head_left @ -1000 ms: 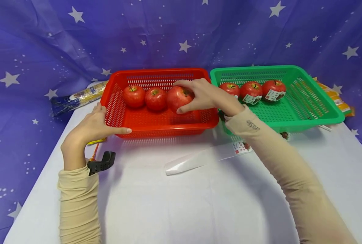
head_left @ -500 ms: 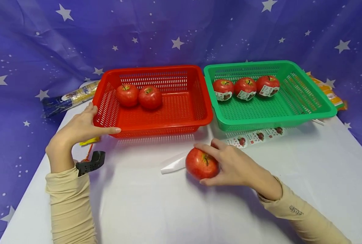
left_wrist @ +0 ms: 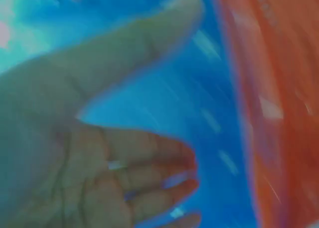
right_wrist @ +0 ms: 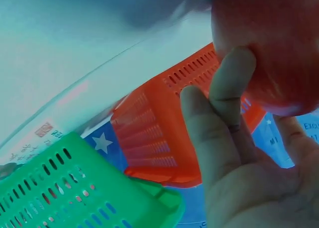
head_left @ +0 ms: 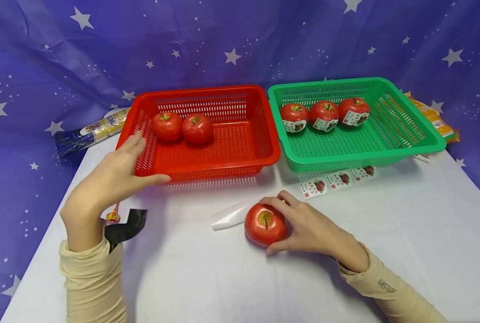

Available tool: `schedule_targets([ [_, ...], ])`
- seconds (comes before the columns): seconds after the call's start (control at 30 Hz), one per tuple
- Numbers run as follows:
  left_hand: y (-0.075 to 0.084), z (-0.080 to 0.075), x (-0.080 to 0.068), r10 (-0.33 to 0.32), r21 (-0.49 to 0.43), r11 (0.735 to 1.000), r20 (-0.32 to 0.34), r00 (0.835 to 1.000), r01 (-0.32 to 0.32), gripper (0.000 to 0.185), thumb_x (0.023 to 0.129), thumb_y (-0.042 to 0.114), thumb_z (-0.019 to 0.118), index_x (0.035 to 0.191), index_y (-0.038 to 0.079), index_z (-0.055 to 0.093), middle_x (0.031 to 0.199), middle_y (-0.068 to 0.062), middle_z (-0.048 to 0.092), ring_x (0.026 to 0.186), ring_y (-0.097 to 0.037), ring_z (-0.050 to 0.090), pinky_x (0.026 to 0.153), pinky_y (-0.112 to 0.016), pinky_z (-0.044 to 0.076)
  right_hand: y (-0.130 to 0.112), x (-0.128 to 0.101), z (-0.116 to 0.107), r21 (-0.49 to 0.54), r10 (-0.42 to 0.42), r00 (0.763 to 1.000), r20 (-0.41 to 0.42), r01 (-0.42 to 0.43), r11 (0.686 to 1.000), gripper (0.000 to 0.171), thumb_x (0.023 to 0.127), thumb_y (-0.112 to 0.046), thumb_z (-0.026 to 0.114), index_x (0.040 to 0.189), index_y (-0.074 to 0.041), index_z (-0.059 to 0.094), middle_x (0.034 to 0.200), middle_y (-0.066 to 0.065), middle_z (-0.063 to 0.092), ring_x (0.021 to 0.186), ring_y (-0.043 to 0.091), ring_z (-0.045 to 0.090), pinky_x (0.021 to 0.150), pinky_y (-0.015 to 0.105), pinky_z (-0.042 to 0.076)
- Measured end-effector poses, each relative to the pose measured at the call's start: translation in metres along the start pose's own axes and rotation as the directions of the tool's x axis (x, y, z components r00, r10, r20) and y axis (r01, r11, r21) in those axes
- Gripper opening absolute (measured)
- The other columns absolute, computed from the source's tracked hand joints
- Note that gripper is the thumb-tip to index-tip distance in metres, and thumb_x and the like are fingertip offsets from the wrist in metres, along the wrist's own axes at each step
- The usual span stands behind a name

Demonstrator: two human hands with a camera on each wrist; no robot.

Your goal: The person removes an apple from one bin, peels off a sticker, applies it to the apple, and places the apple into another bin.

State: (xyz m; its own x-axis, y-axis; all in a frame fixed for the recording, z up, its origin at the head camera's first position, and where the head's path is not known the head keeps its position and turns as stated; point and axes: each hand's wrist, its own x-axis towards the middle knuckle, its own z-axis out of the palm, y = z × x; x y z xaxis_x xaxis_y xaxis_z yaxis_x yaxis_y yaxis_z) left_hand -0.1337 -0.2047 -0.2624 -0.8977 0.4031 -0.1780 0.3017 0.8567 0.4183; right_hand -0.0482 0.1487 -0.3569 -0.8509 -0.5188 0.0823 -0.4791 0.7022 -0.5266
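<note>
My right hand (head_left: 304, 224) grips a red apple (head_left: 266, 225) low over the white table, thumb on the near side and fingers on the far side. In the right wrist view the same apple (right_wrist: 271, 48) sits against the fingertips. My left hand (head_left: 112, 175) hovers at the left end of the red basket (head_left: 207, 172), fingers extended and thumb spread, holding nothing. The left wrist view is blurred but shows a gap between that hand (left_wrist: 99, 153) and the red basket (left_wrist: 284, 108). Two apples (head_left: 197, 128) lie inside the red basket.
The green basket (head_left: 369, 157) at right holds three labelled apples (head_left: 323, 115). A clear strip of apple stickers (head_left: 313, 188) lies in front of it. Bagged goods (head_left: 98, 130) sit back left, an orange packet (head_left: 435, 121) far right, a lollipop (head_left: 112, 216) by the left wrist.
My right hand has lifted an apple out of the red basket and brought it down toward the table's middle. My left hand has let go of the red basket's left rim.
</note>
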Motion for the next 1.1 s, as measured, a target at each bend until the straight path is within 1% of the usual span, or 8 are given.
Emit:
schedule_targets([
  [0.07, 0.034, 0.014, -0.003, 0.194, -0.017, 0.981, 0.011, 0.981, -0.194, 0.092, 0.083, 0.046, 0.072, 0.149, 0.0, 0.029, 0.158, -0.017, 0.024, 0.145, -0.036, 0.025, 0.115, -0.054, 0.024, 0.002, 0.0, -0.002, 0.014, -0.008, 1.0, 0.013, 0.007, 1.0, 0.092, 0.052, -0.049, 0.092, 0.132, -0.029, 0.05, 0.104, -0.009, 0.049, 0.089, 0.004, 0.057, 0.081, 0.029, 0.053],
  [0.17, 0.076, 0.047, 0.004, 0.452, -0.041, 0.892, 0.109, 0.885, -0.451, 0.083, 0.079, 0.042, 0.077, 0.145, 0.006, 0.041, 0.151, -0.01, 0.041, 0.139, -0.026, 0.04, 0.113, -0.045, 0.033, 0.007, -0.002, -0.011, 0.039, -0.012, 0.998, 0.063, 0.01, 0.999, 0.091, 0.055, -0.048, 0.091, 0.134, -0.026, 0.05, 0.11, -0.009, 0.053, 0.092, 0.004, 0.058, 0.083, 0.031, 0.053],
  [0.27, 0.099, 0.083, 0.019, 0.544, -0.047, 0.835, 0.219, 0.81, -0.548, 0.085, 0.077, 0.037, 0.08, 0.144, 0.002, 0.041, 0.149, -0.013, 0.042, 0.137, -0.025, 0.043, 0.112, -0.039, 0.035, 0.021, -0.005, -0.027, 0.063, 0.006, 0.998, 0.064, -0.01, 0.998, 0.085, 0.062, -0.044, 0.088, 0.135, -0.019, 0.052, 0.114, -0.003, 0.06, 0.094, 0.009, 0.059, 0.084, 0.038, 0.051],
  [0.47, 0.114, 0.121, 0.039, 0.541, -0.11, 0.837, 0.306, 0.783, -0.536, 0.087, 0.075, 0.027, 0.083, 0.144, -0.002, 0.038, 0.147, -0.012, 0.044, 0.135, -0.021, 0.045, 0.112, -0.032, 0.036, 0.068, -0.009, -0.051, -0.072, 0.079, 0.994, -0.074, -0.084, 0.994, 0.056, 0.078, -0.02, 0.079, 0.128, -0.003, 0.058, 0.118, 0.016, 0.064, 0.101, 0.03, 0.061, 0.085, 0.049, 0.049],
  [0.67, 0.126, 0.13, 0.044, 0.577, -0.113, 0.812, 0.311, 0.755, -0.573, 0.088, 0.075, 0.035, 0.082, 0.145, 0.002, 0.039, 0.146, -0.008, 0.047, 0.134, -0.019, 0.046, 0.112, -0.029, 0.035, 0.094, -0.004, -0.041, -0.128, 0.095, 0.995, 0.03, -0.09, 0.988, 0.05, 0.078, -0.005, 0.074, 0.126, 0.002, 0.059, 0.124, 0.021, 0.061, 0.116, 0.04, 0.056, 0.095, 0.055, 0.045],
  [0.8, 0.125, 0.132, 0.058, 0.56, -0.221, 0.828, 0.304, 0.771, -0.515, 0.082, 0.078, 0.045, 0.077, 0.143, 0.007, 0.044, 0.145, -0.004, 0.049, 0.135, -0.016, 0.045, 0.113, -0.03, 0.034, 0.096, 0.001, -0.036, -0.158, 0.05, 0.999, 0.016, -0.047, 0.986, 0.046, 0.076, -0.004, 0.077, 0.119, 0.003, 0.063, 0.115, 0.02, 0.066, 0.107, 0.038, 0.061, 0.09, 0.051, 0.049],
  [0.97, 0.124, 0.142, 0.093, 0.407, -0.382, 0.872, 0.222, 0.886, -0.305, 0.056, 0.093, 0.045, 0.057, 0.137, 0.011, 0.053, 0.138, -0.003, 0.055, 0.128, -0.018, 0.05, 0.108, -0.037, 0.04, 0.092, 0.005, -0.035, -0.096, 0.033, 0.998, -0.05, -0.038, 0.995, 0.035, 0.076, 0.0, 0.074, 0.11, 0.002, 0.067, 0.097, 0.013, 0.069, 0.087, 0.026, 0.064, 0.076, 0.042, 0.051],
  [1.1, 0.13, 0.158, 0.116, 0.364, -0.352, 0.894, 0.207, 0.908, -0.278, 0.049, 0.089, 0.033, 0.067, 0.128, 0.005, 0.059, 0.121, -0.009, 0.065, 0.103, -0.017, 0.06, 0.09, -0.029, 0.048, 0.087, 0.007, -0.034, 0.01, 0.055, 0.991, -0.122, -0.054, 0.998, 0.029, 0.077, 0.009, 0.066, 0.105, 0.0, 0.069, 0.088, 0.01, 0.07, 0.082, 0.023, 0.066, 0.069, 0.04, 0.052],
])
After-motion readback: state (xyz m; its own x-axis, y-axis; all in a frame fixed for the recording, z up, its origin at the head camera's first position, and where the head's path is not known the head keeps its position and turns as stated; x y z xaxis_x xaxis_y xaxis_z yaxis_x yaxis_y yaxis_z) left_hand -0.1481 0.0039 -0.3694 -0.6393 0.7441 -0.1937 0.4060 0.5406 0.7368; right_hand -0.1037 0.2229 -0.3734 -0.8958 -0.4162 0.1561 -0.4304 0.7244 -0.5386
